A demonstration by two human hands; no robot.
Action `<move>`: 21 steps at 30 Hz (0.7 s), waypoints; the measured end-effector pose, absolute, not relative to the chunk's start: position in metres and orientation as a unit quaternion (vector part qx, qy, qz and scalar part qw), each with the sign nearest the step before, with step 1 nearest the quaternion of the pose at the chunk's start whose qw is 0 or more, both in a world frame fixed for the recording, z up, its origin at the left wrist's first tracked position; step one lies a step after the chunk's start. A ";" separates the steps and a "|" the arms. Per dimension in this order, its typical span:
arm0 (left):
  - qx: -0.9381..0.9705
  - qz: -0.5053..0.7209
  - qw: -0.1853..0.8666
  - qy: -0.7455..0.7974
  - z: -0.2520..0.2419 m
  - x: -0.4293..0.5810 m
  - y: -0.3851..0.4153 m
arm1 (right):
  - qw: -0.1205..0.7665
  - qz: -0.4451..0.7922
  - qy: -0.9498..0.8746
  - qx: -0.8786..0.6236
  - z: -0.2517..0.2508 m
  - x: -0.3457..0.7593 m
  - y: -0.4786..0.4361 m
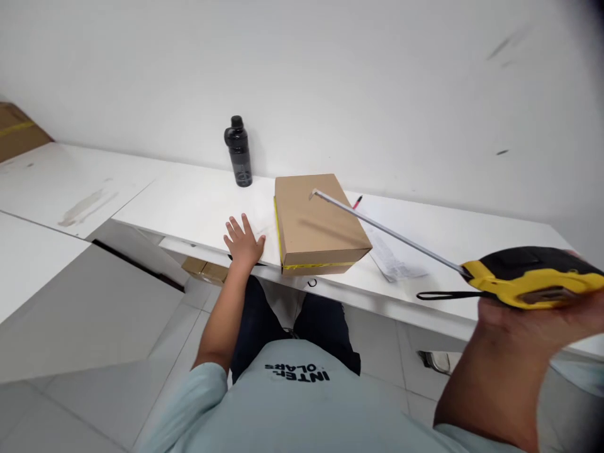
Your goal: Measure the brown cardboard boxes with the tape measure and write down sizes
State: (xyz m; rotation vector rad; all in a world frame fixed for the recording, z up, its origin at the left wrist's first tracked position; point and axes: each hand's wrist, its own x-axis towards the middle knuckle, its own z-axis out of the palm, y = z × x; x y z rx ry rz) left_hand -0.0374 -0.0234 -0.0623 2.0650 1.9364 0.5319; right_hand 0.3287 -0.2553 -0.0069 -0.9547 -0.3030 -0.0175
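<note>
Shirt lettering (301,372) reads "INTER" and "OLARS". Right grip (528,321) is closed around a yellow tape measure (533,277), its blade (387,231) reaching over the shut cardboard box (316,226) on the white tabletop (198,201). Left grip (244,242) lies open and flat beside the box. A capped black bottle (238,151) stands near the wall.

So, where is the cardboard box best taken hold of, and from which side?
Probably its left long side, coming from the left: the cardboard box lies flat, the left hand rests on the table just beside that side, and the tape measure blade crosses the top from the right.
</note>
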 end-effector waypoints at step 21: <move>0.760 0.454 0.301 0.355 -0.054 -0.021 -0.116 | 0.880 0.078 -0.226 -0.411 -0.017 0.388 -0.127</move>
